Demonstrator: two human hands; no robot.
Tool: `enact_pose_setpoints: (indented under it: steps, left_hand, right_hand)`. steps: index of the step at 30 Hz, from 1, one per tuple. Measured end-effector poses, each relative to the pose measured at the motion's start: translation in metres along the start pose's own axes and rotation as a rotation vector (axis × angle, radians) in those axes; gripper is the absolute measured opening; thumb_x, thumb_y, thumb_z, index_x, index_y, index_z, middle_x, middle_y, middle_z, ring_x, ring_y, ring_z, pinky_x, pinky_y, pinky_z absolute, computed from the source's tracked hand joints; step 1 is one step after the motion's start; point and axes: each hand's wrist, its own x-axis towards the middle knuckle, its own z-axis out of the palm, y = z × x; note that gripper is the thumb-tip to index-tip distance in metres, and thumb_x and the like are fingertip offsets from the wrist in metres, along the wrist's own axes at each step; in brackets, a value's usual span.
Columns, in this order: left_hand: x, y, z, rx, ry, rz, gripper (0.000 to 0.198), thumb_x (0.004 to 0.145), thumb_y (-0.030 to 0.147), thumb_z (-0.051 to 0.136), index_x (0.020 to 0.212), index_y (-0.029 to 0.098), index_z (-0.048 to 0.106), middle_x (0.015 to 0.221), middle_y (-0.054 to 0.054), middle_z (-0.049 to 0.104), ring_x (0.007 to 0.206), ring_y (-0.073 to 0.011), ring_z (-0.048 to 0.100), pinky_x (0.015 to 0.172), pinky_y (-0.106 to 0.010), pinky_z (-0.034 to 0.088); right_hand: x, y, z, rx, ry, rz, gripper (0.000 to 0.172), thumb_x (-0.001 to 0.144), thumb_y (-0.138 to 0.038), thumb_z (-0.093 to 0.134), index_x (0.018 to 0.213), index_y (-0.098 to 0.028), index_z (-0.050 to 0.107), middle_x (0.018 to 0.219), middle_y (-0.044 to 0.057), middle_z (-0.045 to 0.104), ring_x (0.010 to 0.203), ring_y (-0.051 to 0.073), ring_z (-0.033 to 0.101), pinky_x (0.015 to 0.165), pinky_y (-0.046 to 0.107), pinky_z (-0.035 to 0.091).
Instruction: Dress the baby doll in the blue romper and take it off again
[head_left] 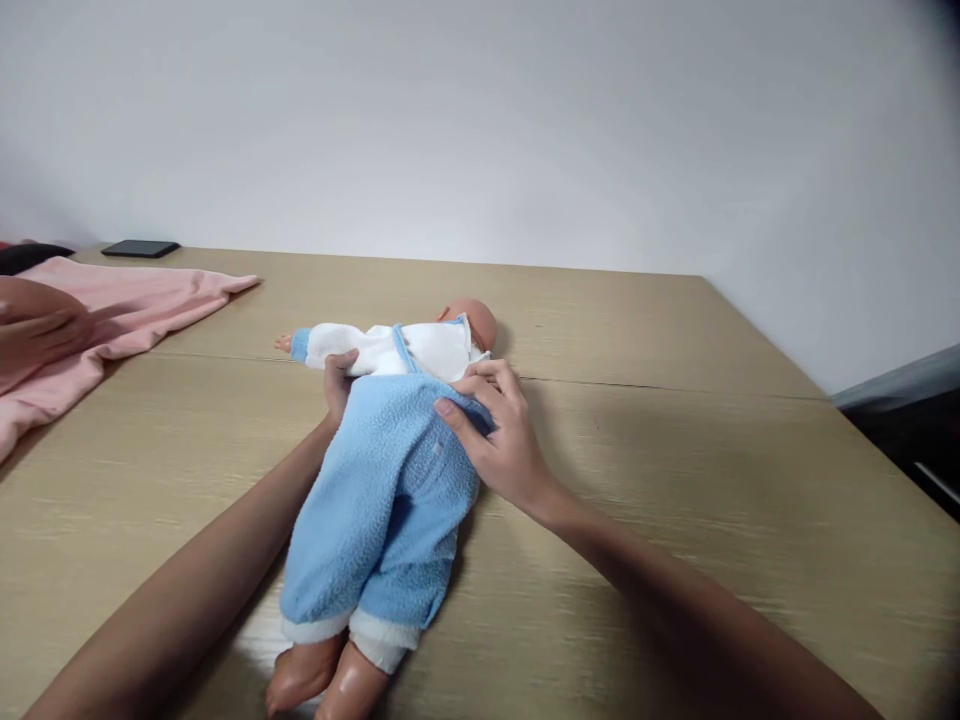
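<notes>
A baby doll in a white top and blue fleece overalls lies on the table, its head away from me and its bare feet towards me. The back of its head shows and its face is hidden. One doll arm with a blue cuff reaches out to the left. My left hand is closed on the doll's left-hand side under that arm, thumb on top and the other fingers hidden. On the other side, my right hand pinches the overalls' upper edge between thumb and fingers.
A pink cloth lies at the left, with another person's hand over it. Behind it are a dark phone and a black item. The wooden table meets a pale wall; a dark object stands beyond its right edge.
</notes>
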Motion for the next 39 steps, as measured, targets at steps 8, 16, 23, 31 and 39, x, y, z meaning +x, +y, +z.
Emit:
enact_pose_setpoints:
  steps: [8,16,23,31,39]
  left_hand:
    - [-0.007,0.001,0.004,0.014,0.003,0.001,0.020,0.078,0.030,0.069,0.095,0.021,0.064,0.091,0.000,0.080,0.107,-0.0292,0.079,0.091,-0.032,0.061]
    - [-0.012,0.001,0.008,0.017,-0.047,-0.028,0.022,0.073,0.032,0.077,0.092,0.024,0.069,0.090,-0.003,0.082,0.117,-0.0380,0.078,0.096,-0.041,0.065]
    - [-0.013,0.001,0.007,0.060,-0.067,-0.051,0.022,0.073,0.039,0.082,0.087,0.025,0.072,0.092,-0.005,0.083,0.125,-0.0430,0.074,0.095,-0.045,0.066]
    - [-0.011,-0.001,0.008,-0.020,-0.066,-0.069,0.018,0.073,0.033,0.081,0.084,0.025,0.070,0.092,-0.004,0.083,0.126,-0.0412,0.075,0.096,-0.044,0.066]
    - [-0.011,-0.003,0.010,0.001,-0.052,-0.058,0.028,0.066,0.036,0.085,0.088,0.028,0.069,0.092,-0.003,0.083,0.126,-0.0431,0.076,0.098,-0.047,0.068]
  right_hand:
    - [0.000,-0.010,-0.012,0.039,-0.214,0.173,0.017,0.110,-0.043,0.067,0.107,-0.026,0.068,0.099,0.001,0.072,0.092,0.020,0.069,0.091,0.036,0.055]
    - [-0.038,-0.005,-0.021,-0.026,-0.079,0.206,0.017,0.103,-0.040,0.078,0.110,-0.028,0.068,0.144,0.012,0.056,0.141,0.032,0.058,0.127,0.058,0.043]
    - [-0.038,0.003,-0.017,0.041,-0.105,0.248,0.015,0.109,-0.042,0.070,0.112,-0.028,0.064,0.113,0.005,0.072,0.109,0.026,0.067,0.100,0.045,0.053]
    - [-0.035,0.011,-0.021,-0.005,-0.095,0.165,0.015,0.106,-0.041,0.074,0.107,-0.028,0.066,0.109,0.005,0.067,0.104,0.026,0.068,0.093,0.043,0.056]
    - [-0.032,0.018,-0.021,0.038,-0.147,0.037,0.009,0.112,-0.032,0.065,0.119,-0.030,0.059,0.132,0.009,0.074,0.124,0.029,0.070,0.109,0.050,0.054]
